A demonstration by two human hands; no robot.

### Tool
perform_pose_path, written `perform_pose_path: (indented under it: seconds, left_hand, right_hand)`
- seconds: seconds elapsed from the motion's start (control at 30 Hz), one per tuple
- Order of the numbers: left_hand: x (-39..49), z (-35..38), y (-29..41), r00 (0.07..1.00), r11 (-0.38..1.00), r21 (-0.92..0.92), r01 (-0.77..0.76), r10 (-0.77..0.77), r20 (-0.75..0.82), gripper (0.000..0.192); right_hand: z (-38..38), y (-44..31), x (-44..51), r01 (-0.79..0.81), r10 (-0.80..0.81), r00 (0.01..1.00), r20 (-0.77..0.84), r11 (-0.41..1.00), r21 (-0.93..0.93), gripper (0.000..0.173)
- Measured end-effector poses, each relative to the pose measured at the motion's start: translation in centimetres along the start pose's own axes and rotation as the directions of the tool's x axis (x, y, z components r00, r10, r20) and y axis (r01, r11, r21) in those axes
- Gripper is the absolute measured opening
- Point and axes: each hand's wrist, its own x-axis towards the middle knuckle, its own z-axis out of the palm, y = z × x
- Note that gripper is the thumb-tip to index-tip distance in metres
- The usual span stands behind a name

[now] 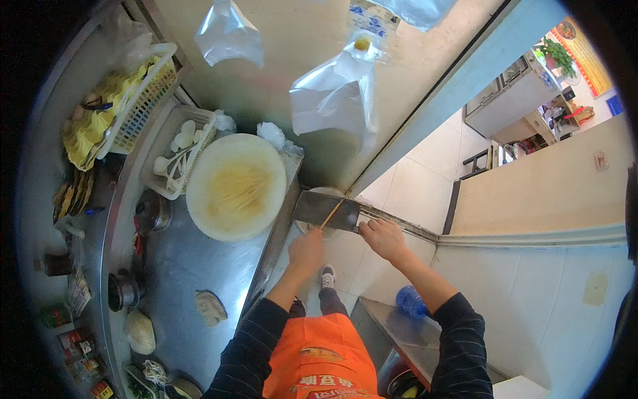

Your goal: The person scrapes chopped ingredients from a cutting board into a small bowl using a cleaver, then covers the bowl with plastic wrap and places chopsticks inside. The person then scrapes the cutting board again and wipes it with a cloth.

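My right hand [384,240] grips the handle end of a wide dark cleaver [306,207], held out in front of me past the counter's edge. In my left hand [306,252] is a thin wooden stick, perhaps a chopstick [333,213], which lies slantwise across the blade. A round pale container or lid [324,191] shows partly behind the cleaver; the blade hides most of it. To the left, a thick round chopping board [237,187] with a worn yellowish middle sits on the steel counter [199,259].
Beside the board stands a white plastic basket [164,187] with spoons. A folded cloth [210,308] and metal pots [124,290] are on the counter. Plastic bags [334,95] hang from the wall ahead. A blue water bottle [411,300] and a steel-topped stand [389,329] are at my right.
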Motion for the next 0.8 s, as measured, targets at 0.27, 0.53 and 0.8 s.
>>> perform_pose_path:
  seconds: [0.27, 0.53, 0.8]
  left_hand:
    - [3.2, 2.9, -1.6, 0.983, 0.975, -0.164, 0.151, -0.166, -0.079, 0.028]
    - [4.2, 8.0, -5.2, 0.976, 0.973, -0.083, 0.217, -0.217, 0.01, 0.037]
    - [5.9, 9.7, -5.1, 0.942, 0.916, -0.217, 0.336, -0.33, 0.066, 0.04]
  right_hand:
    - [-0.6, 3.5, -4.1, -0.027, 0.031, 0.998, 0.056, 0.998, -0.059, 0.012]
    - [-2.4, 5.1, -10.6, -0.249, 0.24, 0.967, 0.084, 0.959, 0.136, 0.017]
    - [-3.3, 2.3, -15.7, -0.603, 0.528, 0.792, 0.307, 0.756, 0.254, 0.022]
